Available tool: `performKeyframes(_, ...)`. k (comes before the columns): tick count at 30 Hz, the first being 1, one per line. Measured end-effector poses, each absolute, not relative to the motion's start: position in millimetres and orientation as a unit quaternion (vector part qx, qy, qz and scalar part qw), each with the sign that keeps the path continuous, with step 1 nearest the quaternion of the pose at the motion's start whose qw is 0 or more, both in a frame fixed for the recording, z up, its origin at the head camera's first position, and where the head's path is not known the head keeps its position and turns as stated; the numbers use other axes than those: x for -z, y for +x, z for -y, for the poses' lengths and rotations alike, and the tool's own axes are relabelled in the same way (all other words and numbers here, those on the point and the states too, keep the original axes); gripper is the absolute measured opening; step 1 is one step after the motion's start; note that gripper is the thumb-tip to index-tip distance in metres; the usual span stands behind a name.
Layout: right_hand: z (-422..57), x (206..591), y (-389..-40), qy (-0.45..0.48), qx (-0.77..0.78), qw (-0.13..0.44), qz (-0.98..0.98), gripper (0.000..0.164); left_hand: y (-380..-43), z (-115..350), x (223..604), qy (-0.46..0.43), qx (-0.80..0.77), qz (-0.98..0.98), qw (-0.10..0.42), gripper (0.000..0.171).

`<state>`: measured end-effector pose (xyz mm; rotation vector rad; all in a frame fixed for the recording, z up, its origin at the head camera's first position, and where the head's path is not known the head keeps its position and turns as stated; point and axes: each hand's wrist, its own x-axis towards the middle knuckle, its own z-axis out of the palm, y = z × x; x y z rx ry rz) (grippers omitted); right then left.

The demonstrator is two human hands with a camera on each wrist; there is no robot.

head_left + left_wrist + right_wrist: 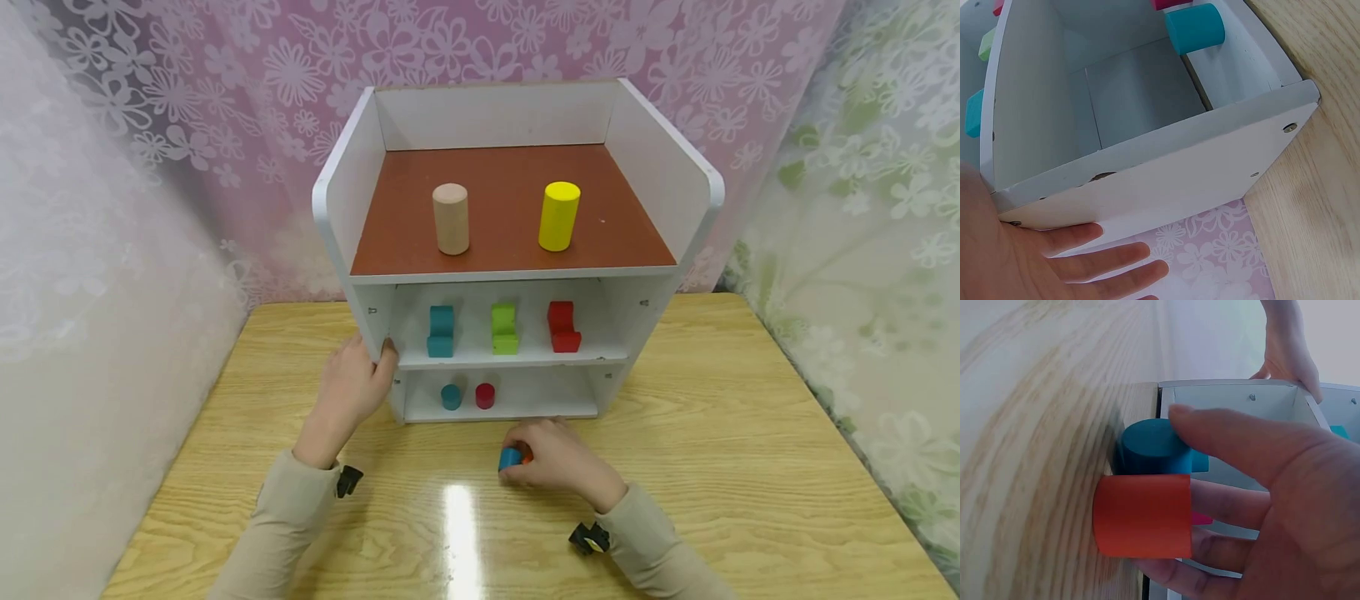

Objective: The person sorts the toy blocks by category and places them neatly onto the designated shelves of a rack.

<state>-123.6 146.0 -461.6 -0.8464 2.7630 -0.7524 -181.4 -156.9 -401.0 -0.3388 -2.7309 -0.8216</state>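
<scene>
My left hand (354,377) holds the left side panel of a small white shelf unit (660,308), thumb on the inner side and fingers along the outside. On the table in front of the unit, my right hand (558,458) grips a blue cylinder block (509,457) and an orange cylinder block (1142,515). Its thumb presses the blue one, while the other fingers reach behind the orange one. A teal cylinder (451,397) and a red cylinder (485,396) rest on the bottom shelf.
On the middle shelf are teal (441,332), green (504,329) and red (563,327) blocks with curved cutouts. A plain wooden cylinder (452,219) and a yellow cylinder (559,217) stand on the brown top. Floral curtains (225,100) surround the wooden table (750,467).
</scene>
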Motion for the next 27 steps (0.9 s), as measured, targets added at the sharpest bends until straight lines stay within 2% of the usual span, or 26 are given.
performKeyframes(7,-146.3,461.2,-125.0,-0.290,0.269,0.062,-0.916,0.013,-181.7,157.0,399.8,-0.119,0.285,0.941,0.137,0.049)
performKeyframes(17,-147.4,460.3,-126.1,-0.266,0.282,0.045,-0.921,0.024,-180.6,156.8,398.7,-0.115,0.289,0.941,0.130,0.051)
performKeyframes(27,-148.4,455.6,-127.4,-0.254,0.304,0.035,-0.918,0.025,-180.2,156.3,398.1,-0.113,0.290,0.942,0.125,0.051)
